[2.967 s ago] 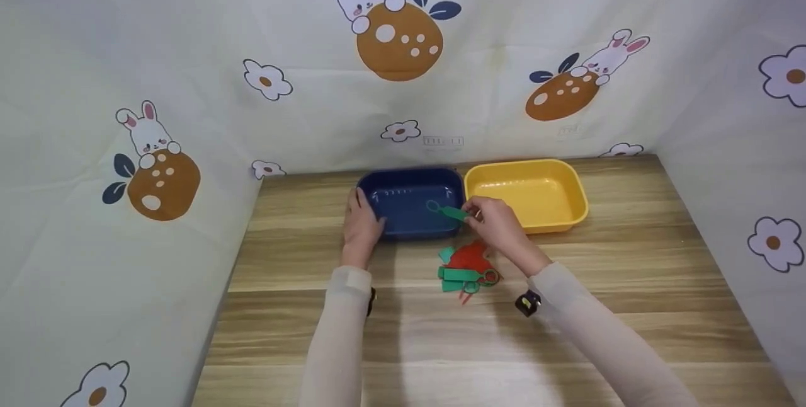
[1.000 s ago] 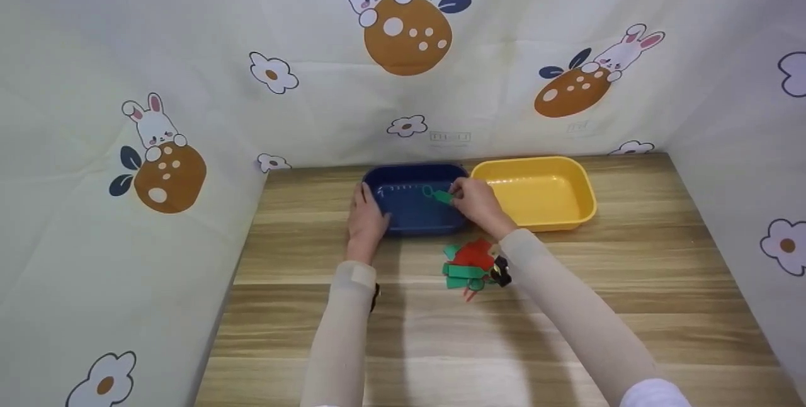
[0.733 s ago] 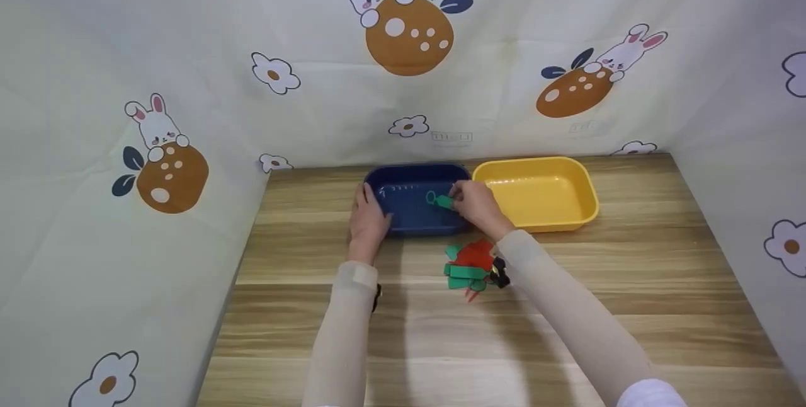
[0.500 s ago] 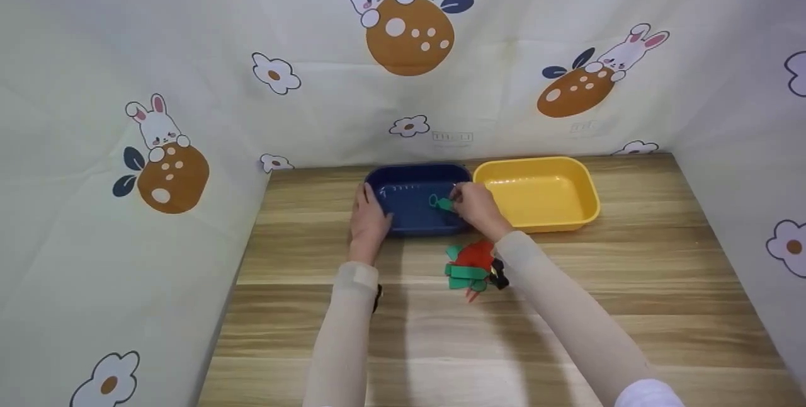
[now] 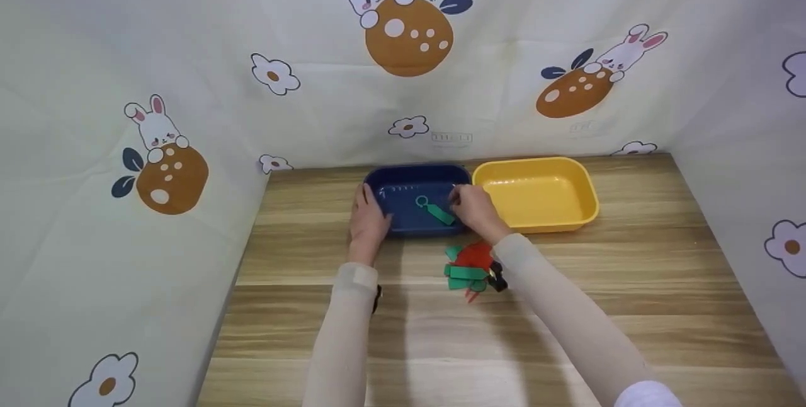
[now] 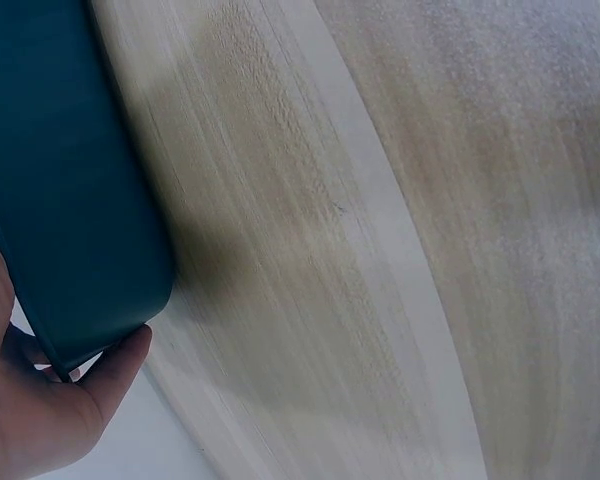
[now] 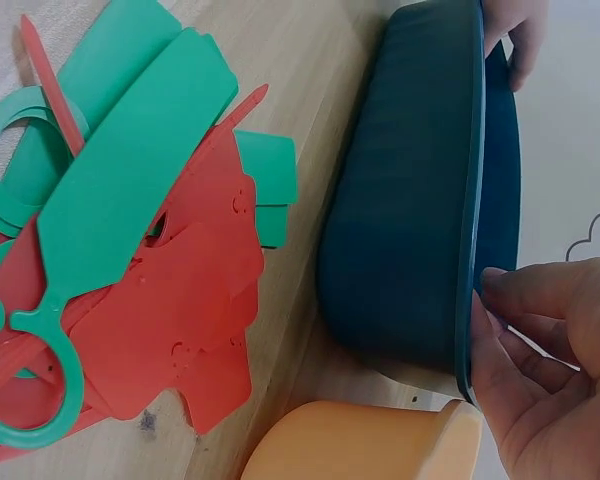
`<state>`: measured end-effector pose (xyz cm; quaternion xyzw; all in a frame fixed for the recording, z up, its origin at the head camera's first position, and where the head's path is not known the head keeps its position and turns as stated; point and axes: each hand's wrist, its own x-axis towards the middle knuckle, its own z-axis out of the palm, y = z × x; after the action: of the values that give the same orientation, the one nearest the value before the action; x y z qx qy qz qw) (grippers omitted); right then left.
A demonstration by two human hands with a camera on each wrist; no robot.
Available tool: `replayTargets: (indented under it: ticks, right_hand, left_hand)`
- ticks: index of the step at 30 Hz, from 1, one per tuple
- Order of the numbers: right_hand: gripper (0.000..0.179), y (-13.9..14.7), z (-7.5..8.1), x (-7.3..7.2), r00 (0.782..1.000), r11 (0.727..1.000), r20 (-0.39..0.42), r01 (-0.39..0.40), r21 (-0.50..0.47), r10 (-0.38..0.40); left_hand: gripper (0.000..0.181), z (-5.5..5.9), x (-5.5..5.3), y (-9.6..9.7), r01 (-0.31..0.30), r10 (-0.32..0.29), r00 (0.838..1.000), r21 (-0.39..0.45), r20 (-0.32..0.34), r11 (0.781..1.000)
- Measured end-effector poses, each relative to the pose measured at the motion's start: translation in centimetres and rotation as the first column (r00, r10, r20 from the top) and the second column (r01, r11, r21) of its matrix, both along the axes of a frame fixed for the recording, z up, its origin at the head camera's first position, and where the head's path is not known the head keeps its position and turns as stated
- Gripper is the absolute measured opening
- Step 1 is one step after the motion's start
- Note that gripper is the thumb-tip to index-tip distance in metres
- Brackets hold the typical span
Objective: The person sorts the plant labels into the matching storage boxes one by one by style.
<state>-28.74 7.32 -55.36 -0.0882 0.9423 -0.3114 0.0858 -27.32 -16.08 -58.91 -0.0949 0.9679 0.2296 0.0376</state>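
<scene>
My left hand grips the left end of the blue plastic basin, its thumb at the near rim and fingers along the outer side. A flat green tag with a ring end lies inside that basin. My right hand hovers over the basin's right end, fingers loosely bent, with nothing visible between them. In the right wrist view, its fingertips are right at the basin's rim. Below the basin is a small heap of green ring tags and red flat plastic pieces, partly overlapping.
A yellow basin stands against the blue basin's right side. Both sit near the back edge of the wood-grain table. Behind and at both sides hangs a pale cloth printed with rabbits and flowers. Black wrist devices are strapped to both forearms.
The right hand carried the green tag further over the blue basin, then let it go. The tag now lies inside, apart from the fingers. The left hand keeps its grip on the basin.
</scene>
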Motion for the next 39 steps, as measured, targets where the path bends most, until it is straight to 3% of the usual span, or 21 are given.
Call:
replayTargets:
  ticks: [6, 21, 39]
  right_hand:
    - [0.015, -0.1, 0.0, 0.4, 0.999, 1.000, -0.046, -0.018, -0.012, 0.017]
    - [0.012, 0.3, 0.3, 1.0, 0.997, 0.998, -0.076, -0.030, -0.050, 0.026]
    - [0.016, 1.4, 1.0, 2.0, 0.997, 0.995, -0.070, -0.037, -0.090, 0.030]
  left_hand:
    - [0.090, -0.1, 0.0, 0.0, 0.006, -0.006, 1.000, -0.009, -0.011, 1.000]
    - [0.090, -0.1, 0.0, 0.0, -0.001, 0.001, 1.000, -0.010, -0.011, 1.000]
    - [0.091, 0.0, 0.1, 0.0, -0.001, 0.001, 1.000, -0.020, -0.023, 1.000]
